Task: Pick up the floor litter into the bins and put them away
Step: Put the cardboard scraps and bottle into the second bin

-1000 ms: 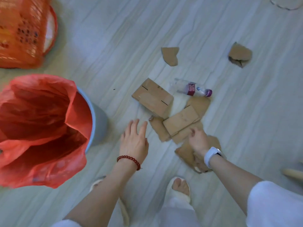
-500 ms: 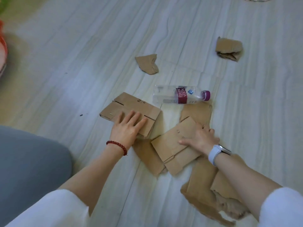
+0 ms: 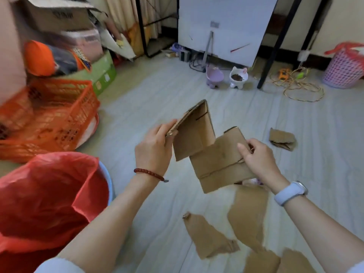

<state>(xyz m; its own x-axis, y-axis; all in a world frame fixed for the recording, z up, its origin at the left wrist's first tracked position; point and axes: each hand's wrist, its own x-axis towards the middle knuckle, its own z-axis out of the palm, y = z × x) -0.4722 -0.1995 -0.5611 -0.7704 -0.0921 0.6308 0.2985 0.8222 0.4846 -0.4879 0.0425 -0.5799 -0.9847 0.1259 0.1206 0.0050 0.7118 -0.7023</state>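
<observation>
My left hand (image 3: 154, 145) grips one brown cardboard piece (image 3: 194, 133) by its left edge, lifted off the floor. My right hand (image 3: 258, 157) pinches a second, larger cardboard piece (image 3: 218, 164) at its right edge, held just below and overlapping the first. The blue bin with a red bag liner (image 3: 45, 198) stands open at the lower left, beside my left forearm. Torn cardboard scraps (image 3: 208, 235) lie on the floor under my hands, and another folded scrap (image 3: 282, 138) lies farther right. The plastic bottle is mostly hidden behind the held cardboard.
An orange crate (image 3: 53, 117) and stacked boxes stand at the left. Two pet bowls (image 3: 238, 76), a white board (image 3: 222, 26), black frame legs and a tangle of cord (image 3: 299, 87) are at the back. A pink basket (image 3: 343, 69) stands far right.
Both hands went from pressing on cardboard on the floor to holding a piece each in the air. The view rose from the floor to the room, and the red-lined bin came back into sight.
</observation>
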